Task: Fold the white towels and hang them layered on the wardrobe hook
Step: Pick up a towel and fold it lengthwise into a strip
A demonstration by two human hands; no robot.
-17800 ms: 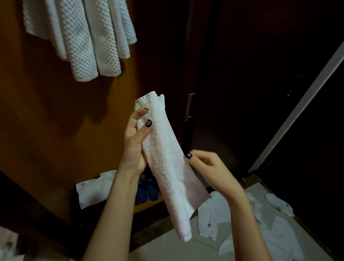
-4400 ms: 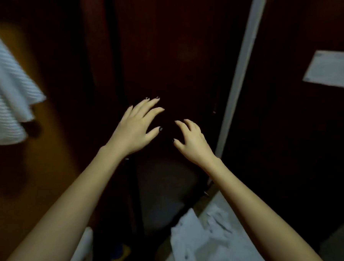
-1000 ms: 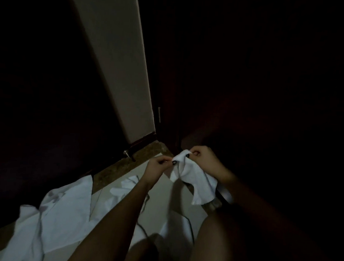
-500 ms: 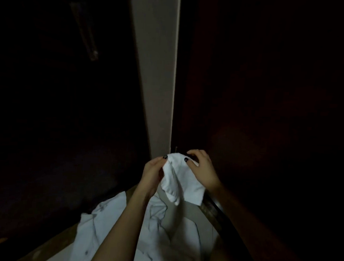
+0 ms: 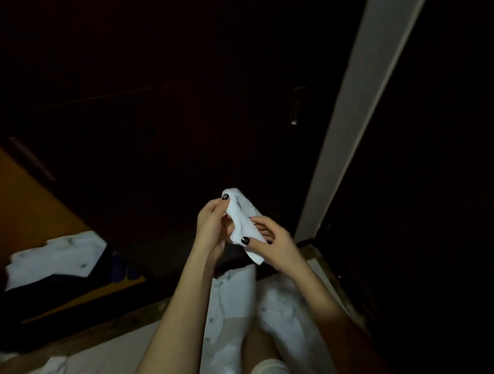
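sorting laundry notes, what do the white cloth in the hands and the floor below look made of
White cloth: soft fabric, matte, probably cotton; it creases and droops. Floor: probably glazed tile; pale, smooth, with a bright glint. Dim light, so unsure.

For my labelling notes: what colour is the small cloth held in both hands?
Plain white. The small folded cloth shows best in the head view.

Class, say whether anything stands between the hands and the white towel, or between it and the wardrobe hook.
Nothing: the left hand pinches the white towel at its top, the right hand holds it lower down. The hook is out of view, so that path cannot be judged.
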